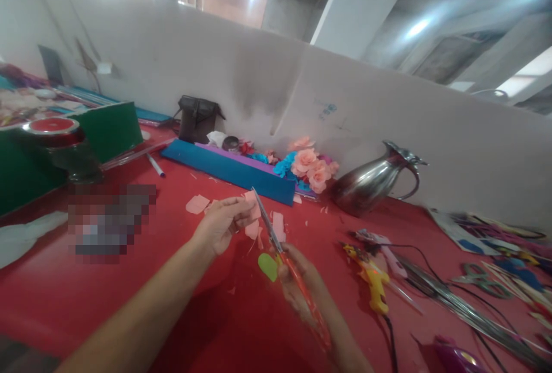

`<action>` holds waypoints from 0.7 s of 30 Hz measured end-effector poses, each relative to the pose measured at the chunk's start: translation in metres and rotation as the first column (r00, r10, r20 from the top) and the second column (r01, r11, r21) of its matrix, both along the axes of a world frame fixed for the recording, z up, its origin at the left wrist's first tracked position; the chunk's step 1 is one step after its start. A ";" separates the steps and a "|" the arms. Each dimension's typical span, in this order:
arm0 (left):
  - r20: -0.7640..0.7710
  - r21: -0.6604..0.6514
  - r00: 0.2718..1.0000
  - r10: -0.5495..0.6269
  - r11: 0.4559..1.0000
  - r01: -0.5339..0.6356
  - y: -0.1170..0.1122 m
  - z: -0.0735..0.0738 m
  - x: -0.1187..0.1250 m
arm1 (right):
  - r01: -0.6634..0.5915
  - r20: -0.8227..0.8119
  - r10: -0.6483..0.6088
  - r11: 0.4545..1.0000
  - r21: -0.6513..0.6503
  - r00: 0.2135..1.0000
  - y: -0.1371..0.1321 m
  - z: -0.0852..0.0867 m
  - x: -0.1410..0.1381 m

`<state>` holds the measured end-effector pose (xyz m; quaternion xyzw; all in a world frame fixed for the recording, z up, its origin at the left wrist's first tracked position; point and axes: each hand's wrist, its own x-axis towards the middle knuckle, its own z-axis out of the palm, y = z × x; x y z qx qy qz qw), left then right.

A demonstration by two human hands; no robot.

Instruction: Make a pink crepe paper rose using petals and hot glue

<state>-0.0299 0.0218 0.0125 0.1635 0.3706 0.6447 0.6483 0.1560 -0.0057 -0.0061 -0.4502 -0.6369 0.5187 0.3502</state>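
Between the thumb and fingers of my left hand [224, 220] is a small piece of pink paper [253, 205], held above the red table. My right hand [304, 281] grips a pair of scissors [297, 281] with orange-red handles, blades pointing up and away. The blades lie right beside the pink paper's edge; I cannot tell whether they are cutting into it. Below the hands lie cut pink paper pieces [278, 226] and scraps. A light green, petal-shaped piece [268, 268] shows just left of my right hand.
Behind the hands, a long blue strip [233, 173] runs before paper flowers [313, 167] and a metal jug [366, 180]. Right lie a yellow glue gun [374, 284], wires [466, 298] and green-handled scissors [483, 280]. Left are a jar [64, 149] and a white marker [156, 165].
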 end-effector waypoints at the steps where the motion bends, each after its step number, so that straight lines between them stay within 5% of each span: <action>1: -0.009 -0.005 1.000 0.008 1.000 -0.008 0.000 0.000 0.000 | 0.008 0.003 -0.008 0.999 0.037 1.000 0.000 0.000 0.000; 12: -0.207 0.036 0.974 -0.095 0.994 0.105 -0.005 -0.001 0.008 | -0.074 0.092 0.060 0.986 0.149 0.994 0.000 0.001 0.006; 21: -0.218 0.048 0.970 -0.107 0.992 0.120 -0.006 0.002 0.007 | -0.053 0.040 0.053 0.999 -0.002 0.998 -0.008 0.021 0.001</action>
